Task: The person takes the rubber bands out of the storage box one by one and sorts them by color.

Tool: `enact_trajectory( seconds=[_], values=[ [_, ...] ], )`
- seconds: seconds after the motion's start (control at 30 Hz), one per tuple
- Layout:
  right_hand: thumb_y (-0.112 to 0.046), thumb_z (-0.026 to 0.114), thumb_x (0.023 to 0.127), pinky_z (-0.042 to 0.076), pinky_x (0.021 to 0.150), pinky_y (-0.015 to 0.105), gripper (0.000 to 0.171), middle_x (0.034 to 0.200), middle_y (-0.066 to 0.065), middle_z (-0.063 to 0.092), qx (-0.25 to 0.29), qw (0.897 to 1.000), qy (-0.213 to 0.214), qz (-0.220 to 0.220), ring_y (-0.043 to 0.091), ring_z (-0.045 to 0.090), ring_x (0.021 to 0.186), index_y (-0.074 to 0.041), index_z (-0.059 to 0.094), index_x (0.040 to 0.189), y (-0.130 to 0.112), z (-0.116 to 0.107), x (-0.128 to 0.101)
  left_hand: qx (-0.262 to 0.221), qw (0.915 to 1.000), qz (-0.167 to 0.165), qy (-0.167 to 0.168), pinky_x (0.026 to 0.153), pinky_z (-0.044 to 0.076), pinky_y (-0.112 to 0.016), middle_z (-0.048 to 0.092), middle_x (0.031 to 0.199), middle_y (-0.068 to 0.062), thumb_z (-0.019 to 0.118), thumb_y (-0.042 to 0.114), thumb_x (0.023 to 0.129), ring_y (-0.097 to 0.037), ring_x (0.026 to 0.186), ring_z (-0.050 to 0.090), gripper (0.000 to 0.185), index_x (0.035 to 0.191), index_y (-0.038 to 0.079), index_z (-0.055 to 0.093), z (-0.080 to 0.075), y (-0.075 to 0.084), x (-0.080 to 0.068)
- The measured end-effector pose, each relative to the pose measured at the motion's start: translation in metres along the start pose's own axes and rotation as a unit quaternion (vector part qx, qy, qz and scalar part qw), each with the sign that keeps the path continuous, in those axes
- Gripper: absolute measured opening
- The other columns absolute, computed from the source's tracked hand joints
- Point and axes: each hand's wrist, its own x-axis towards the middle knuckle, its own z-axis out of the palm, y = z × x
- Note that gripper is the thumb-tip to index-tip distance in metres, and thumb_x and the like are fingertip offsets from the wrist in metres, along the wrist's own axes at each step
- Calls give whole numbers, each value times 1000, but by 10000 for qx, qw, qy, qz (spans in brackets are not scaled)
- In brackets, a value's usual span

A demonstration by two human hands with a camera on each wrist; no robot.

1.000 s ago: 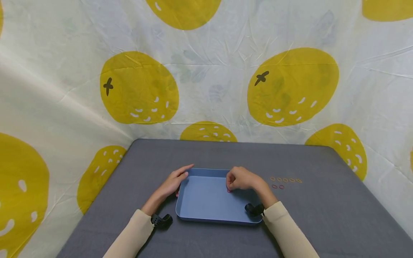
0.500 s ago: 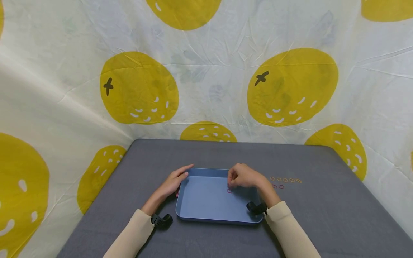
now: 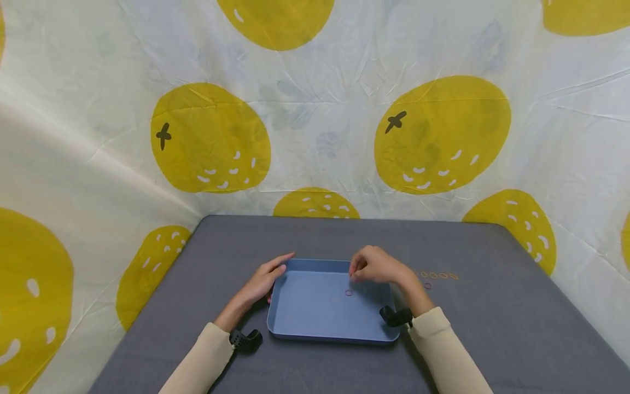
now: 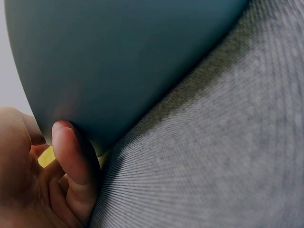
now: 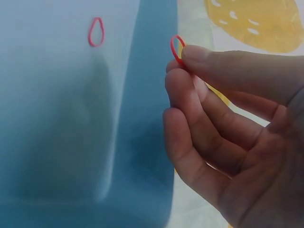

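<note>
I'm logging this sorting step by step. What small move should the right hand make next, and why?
Probably lower and let go of the red band pinched in the right hand over the blue tray, since one red band already lies there while the left hand steadies the rim.

cream long sleeves (image 3: 197, 361); black wrist-mounted cameras (image 3: 244, 339) at both cuffs.

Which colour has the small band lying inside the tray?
Pinkish red band; the right wrist view shows it best.

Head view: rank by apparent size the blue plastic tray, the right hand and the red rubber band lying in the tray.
1. Blue plastic tray
2. Right hand
3. Red rubber band lying in the tray
</note>
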Motion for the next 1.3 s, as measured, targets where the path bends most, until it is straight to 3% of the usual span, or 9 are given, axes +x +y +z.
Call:
enact_trajectory(
  seconds=[0.2,0.33,0.47,0.7,0.93,1.07,1.13,1.2,1.3],
  values=[
    [-6,74,91,52,66,28,6,82,4,75,-32,9998,159,-120,11,64,71,-1,77,90,1,-9,-8,-53,10000,43,-33,41,46,-32,68,123,-21,42,28,113,-15,39,46,45,158,27,46,0,0,0],
    [-7,74,93,51,65,28,6,83,6,75,-13,9996,229,-171,11,64,71,-3,77,91,2,-14,-13,-73,10000,12,-66,42,46,-31,71,95,-18,41,29,113,-15,39,45,44,157,30,46,0,0,-1],
    [-7,74,93,53,67,29,5,83,4,74,-22,9995,306,-92,13,63,72,-5,77,90,6,-19,-21,-84,9999,15,-129,42,46,-32,63,76,-14,41,28,113,-16,39,45,44,158,28,45,0,0,-2],
    [-8,74,94,53,68,29,6,85,2,74,-58,9986,506,143,14,62,74,-4,77,91,13,-34,-40,-47,10000,33,-45,42,45,-32,69,92,-18,41,28,113,-16,39,44,44,157,29,46,0,0,-2],
    [-7,71,95,55,70,31,7,87,9,75,-60,9964,719,434,24,68,79,-3,77,92,31,-49,-63,0,10000,3,-33,42,45,-31,70,93,-22,41,29,114,-16,39,44,44,157,30,46,1,1,-1],
    [-5,71,94,54,67,29,8,87,14,75,-22,9948,831,584,23,67,77,0,77,95,46,-56,-76,-58,10000,4,-36,42,45,-32,67,126,-21,41,29,113,-16,40,45,44,157,30,46,1,1,-1],
    [-5,71,94,54,66,28,9,87,13,75,28,9940,865,666,23,68,77,1,76,96,53,-58,-83,-79,9999,2,-63,42,45,-32,70,116,-22,41,30,113,-16,40,45,44,157,30,46,1,0,-1],
    [-5,71,94,54,66,27,9,88,13,76,104,9933,873,749,25,69,78,2,76,97,61,-61,-89,-109,9999,17,-75,42,45,-32,69,120,-19,42,31,113,-16,40,45,44,157,30,46,1,-1,-1],
    [-4,71,94,54,65,27,9,89,11,76,109,9921,895,875,24,70,79,2,76,97,72,-66,-99,-110,9998,71,-121,42,45,-32,70,93,-23,41,31,113,-16,39,44,45,158,27,44,0,-2,0]
  ],
)
